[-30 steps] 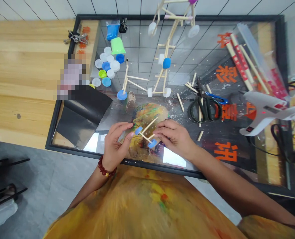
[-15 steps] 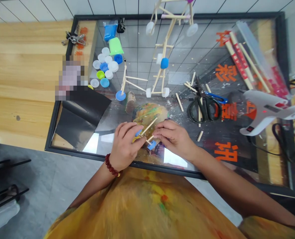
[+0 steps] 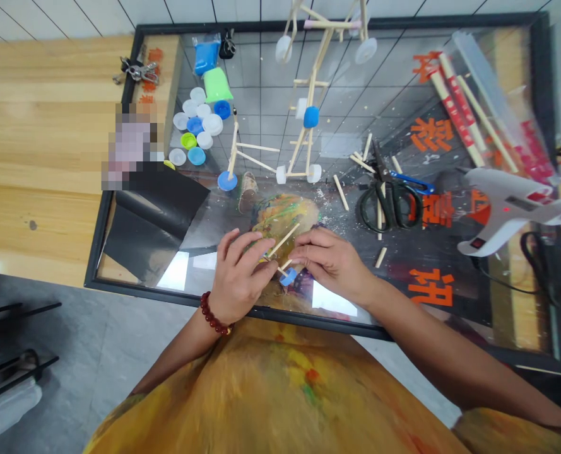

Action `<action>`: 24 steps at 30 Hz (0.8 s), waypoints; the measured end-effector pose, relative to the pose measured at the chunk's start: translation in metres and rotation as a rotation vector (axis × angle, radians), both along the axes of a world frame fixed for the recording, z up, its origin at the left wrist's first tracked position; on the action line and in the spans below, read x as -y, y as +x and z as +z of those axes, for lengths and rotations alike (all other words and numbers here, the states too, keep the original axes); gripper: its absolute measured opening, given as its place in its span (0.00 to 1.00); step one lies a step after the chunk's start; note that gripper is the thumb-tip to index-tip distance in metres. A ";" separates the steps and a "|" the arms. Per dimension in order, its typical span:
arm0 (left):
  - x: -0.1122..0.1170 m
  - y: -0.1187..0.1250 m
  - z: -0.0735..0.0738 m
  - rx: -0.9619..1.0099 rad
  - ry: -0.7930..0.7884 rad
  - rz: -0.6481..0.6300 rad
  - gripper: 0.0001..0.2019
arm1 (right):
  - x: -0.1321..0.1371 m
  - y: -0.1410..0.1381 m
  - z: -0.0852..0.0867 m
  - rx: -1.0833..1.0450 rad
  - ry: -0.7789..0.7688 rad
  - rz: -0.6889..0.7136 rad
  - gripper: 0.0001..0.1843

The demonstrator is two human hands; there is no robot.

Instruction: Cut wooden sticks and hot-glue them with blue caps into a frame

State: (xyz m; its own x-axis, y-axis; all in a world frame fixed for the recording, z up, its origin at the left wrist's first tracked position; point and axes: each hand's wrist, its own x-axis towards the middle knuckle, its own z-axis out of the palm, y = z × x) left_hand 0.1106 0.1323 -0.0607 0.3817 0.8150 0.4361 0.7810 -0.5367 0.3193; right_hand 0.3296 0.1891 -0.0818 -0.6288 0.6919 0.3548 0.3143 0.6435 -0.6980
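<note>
Left hand [image 3: 238,277] now farther over wooden stick frame [image 3: 284,241]

Orange Chinese characters [image 3: 430,135] are printed large on the dark sheet [image 3: 450,255] under the glass, and they sit rotated or mirrored from this view. One near the bottom [image 3: 425,288] looks like 讯, but I'm not sure. More orange characters [image 3: 154,57] show on the tan strip [image 3: 164,88] at the top left, too partial to read. Red-and-white packaging [image 3: 455,107] has print that is too blurred to read. The glue gun [image 3: 512,208] has a small dark label [image 3: 521,203], also unreadable.
</note>
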 end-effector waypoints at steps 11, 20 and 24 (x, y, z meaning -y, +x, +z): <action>-0.001 0.002 0.002 -0.051 0.046 0.014 0.07 | 0.001 -0.001 0.000 0.020 0.054 0.017 0.13; 0.001 -0.001 0.002 -0.018 0.017 0.014 0.08 | 0.002 -0.001 0.000 0.000 0.034 0.006 0.09; 0.002 -0.002 0.002 -0.002 -0.023 0.016 0.11 | 0.004 -0.003 0.002 -0.069 0.052 -0.051 0.12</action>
